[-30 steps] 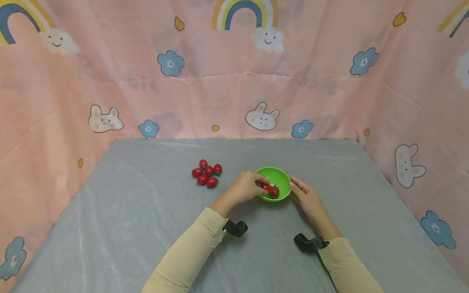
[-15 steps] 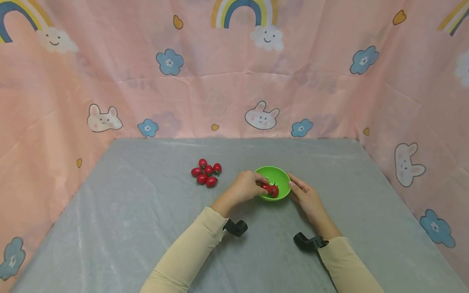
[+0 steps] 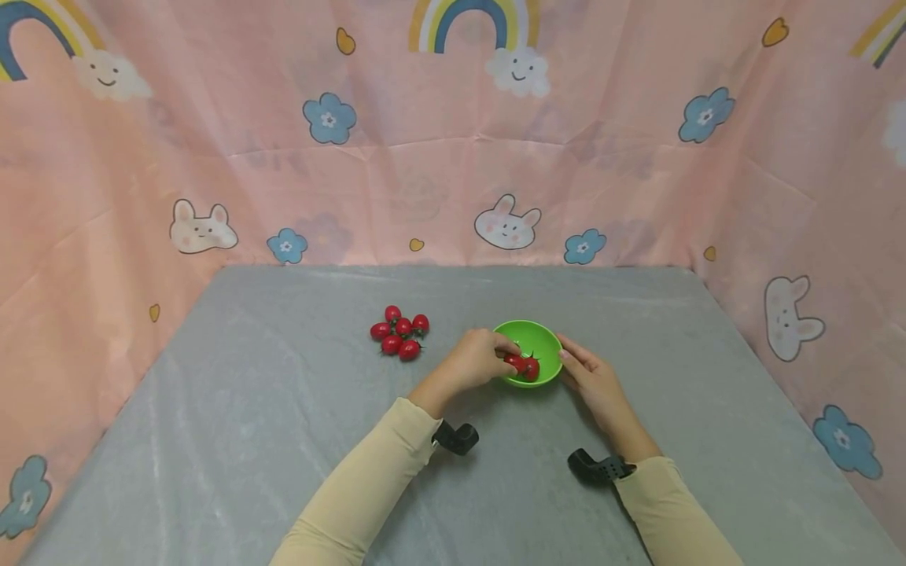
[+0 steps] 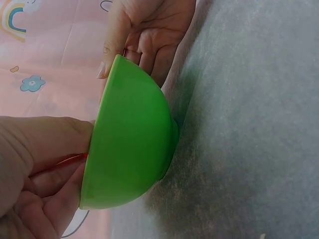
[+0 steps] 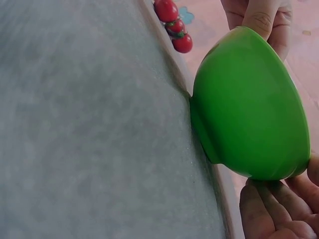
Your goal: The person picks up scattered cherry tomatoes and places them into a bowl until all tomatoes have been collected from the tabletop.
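Observation:
A green bowl (image 3: 543, 346) stands on the grey table, with red cherry tomatoes inside its near part. My left hand (image 3: 476, 360) reaches over the bowl's left rim and pinches a cherry tomato (image 3: 514, 362) between thumb and fingers. Right beside that one, another cherry tomato (image 3: 532, 369) with a green stem lies in the bowl. My right hand (image 3: 598, 391) holds the bowl's right side, thumb at the rim and fingers against the outer wall. In the left wrist view, the bowl wall (image 4: 130, 134) hides most of the pinched tomato.
Several loose cherry tomatoes (image 3: 403, 328) lie clustered on the table to the left of the bowl. The grey cloth (image 3: 233, 440) covers the tabletop. A pink patterned curtain (image 3: 425, 173) rises behind the table's far edge and along both sides.

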Available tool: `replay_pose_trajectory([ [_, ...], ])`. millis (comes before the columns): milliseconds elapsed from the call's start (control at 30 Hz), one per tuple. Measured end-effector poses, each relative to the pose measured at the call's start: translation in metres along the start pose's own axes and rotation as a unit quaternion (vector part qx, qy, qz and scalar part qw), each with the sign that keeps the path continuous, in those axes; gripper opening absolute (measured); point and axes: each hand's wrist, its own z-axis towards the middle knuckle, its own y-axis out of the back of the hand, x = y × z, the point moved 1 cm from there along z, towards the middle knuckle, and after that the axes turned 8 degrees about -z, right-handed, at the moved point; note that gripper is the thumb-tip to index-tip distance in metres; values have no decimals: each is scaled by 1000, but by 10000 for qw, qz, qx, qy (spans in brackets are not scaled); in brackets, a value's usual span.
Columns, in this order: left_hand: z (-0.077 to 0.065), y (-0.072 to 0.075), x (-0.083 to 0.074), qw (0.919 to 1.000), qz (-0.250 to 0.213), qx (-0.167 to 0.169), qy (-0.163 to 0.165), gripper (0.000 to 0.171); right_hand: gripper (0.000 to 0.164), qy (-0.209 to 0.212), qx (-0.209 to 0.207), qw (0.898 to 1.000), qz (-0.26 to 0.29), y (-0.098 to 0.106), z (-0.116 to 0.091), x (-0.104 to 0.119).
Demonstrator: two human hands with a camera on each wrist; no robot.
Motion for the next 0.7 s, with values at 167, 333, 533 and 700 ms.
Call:
replay_pose_trajectory([
  [167,0,0,-1,10000,22,-19,-24,26,56,29,-43,10000,-19,0,0,-1],
  [333,-1,-1,-1,9999,-115,-38,25,26,57,48,-71,10000,28,-1,0,-1],
  [533,-1,0,5,9985,-529,-111,-130,26,57,20,-40,10000,82,0,0,0],
  [700,-3,1,14,9862,-1624,-295,-125,31,55,-31,-56,10000,-14,0,-1,-1],
])
